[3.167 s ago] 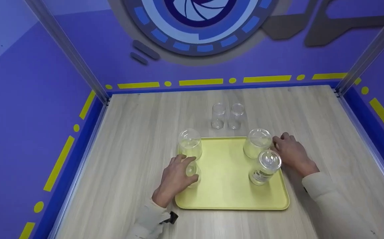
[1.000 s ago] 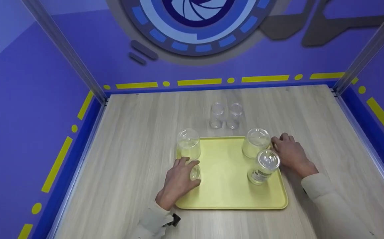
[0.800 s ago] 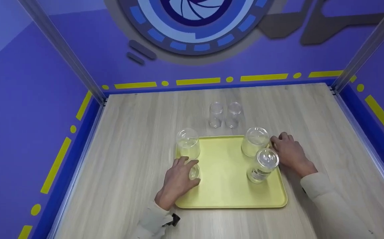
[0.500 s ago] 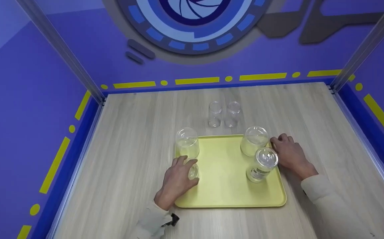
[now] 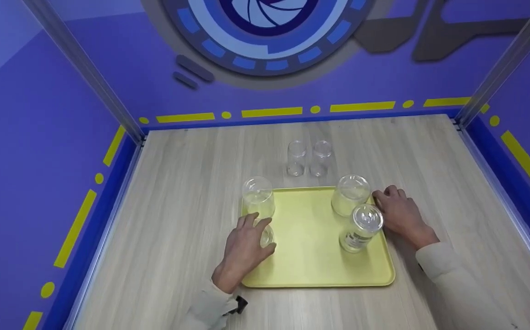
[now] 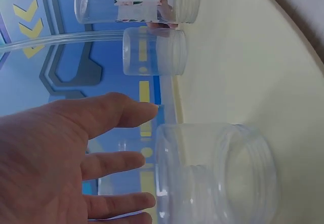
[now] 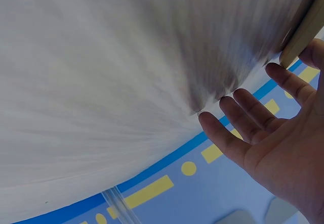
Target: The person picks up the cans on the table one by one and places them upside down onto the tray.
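Note:
A yellow tray [image 5: 310, 270] carries upturned clear jars. My left hand [image 5: 244, 245] is at the tray's left side, thumb and fingers spread about a clear jar [image 5: 267, 236] that it partly hides. In the left wrist view the fingers [image 6: 119, 205] are fairly straight, close to the base of a clear jar [image 6: 217, 173]; contact cannot be told. Behind that hand stands a larger jar [image 5: 259, 197]. My right hand [image 5: 400, 213] is by the tray's far right corner, fingertips down on the table, thumb and index finger by the tray's edge [image 7: 302, 29].
On the tray's right half stand a wide clear jar [image 5: 351, 195] and a labelled one [image 5: 361, 229]. Two narrow clear containers [image 5: 297, 158] stand behind the tray on the wooden table [image 5: 191, 192]. Blue-purple panels [image 5: 109, 73] enclose the back and sides.
My left hand sits slightly further right over its jar than 3.2 s ago. The head view has shifted a little. Right hand, tray and jars appear unmoved.

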The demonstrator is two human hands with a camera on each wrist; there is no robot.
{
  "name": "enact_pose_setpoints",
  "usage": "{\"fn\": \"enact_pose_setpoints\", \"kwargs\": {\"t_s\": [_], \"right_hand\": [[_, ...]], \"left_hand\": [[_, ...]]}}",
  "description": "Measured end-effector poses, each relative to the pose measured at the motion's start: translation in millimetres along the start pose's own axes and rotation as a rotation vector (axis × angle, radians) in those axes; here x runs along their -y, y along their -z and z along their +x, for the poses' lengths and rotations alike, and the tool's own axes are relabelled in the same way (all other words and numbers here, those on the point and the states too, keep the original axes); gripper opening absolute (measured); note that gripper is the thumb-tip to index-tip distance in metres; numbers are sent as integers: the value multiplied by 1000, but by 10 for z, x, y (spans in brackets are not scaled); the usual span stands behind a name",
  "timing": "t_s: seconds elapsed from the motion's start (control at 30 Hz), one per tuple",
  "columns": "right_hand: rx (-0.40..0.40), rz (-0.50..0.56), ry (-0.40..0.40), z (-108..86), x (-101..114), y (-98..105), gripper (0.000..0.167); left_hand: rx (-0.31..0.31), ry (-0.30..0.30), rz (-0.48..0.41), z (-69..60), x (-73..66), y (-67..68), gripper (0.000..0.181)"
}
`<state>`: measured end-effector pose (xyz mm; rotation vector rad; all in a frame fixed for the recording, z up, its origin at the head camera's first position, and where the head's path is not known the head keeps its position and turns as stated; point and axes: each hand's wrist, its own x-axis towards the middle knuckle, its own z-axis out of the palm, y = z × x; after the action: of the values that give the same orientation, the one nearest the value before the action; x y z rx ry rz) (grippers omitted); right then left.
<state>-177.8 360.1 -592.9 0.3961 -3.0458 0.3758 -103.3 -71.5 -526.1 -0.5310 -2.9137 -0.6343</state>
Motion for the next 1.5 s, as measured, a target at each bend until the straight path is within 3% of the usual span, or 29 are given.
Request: {"fn": "enact_pose_setpoints", "kwargs": {"t_s": [0.37, 0.83, 1.1, 1.37, 1.5], "right_hand": [[34, -23, -16, 5, -6, 10, 41], [39, -14, 2, 0, -3, 11, 41], [25, -7, 0, 0, 10, 15, 38], [32, -14, -12, 7, 21, 2, 39], [30, -17, -16, 16, 19, 5, 41]], "left_hand": [[-90, -86, 18, 48, -151, 151, 50], [-71, -94, -47, 264, -285, 221, 52], [-58, -69, -70, 437, -352, 275, 53], [-87, -116, -56, 590, -405, 311, 52], [-71, -123, -50, 662, -416, 335, 52]]}}
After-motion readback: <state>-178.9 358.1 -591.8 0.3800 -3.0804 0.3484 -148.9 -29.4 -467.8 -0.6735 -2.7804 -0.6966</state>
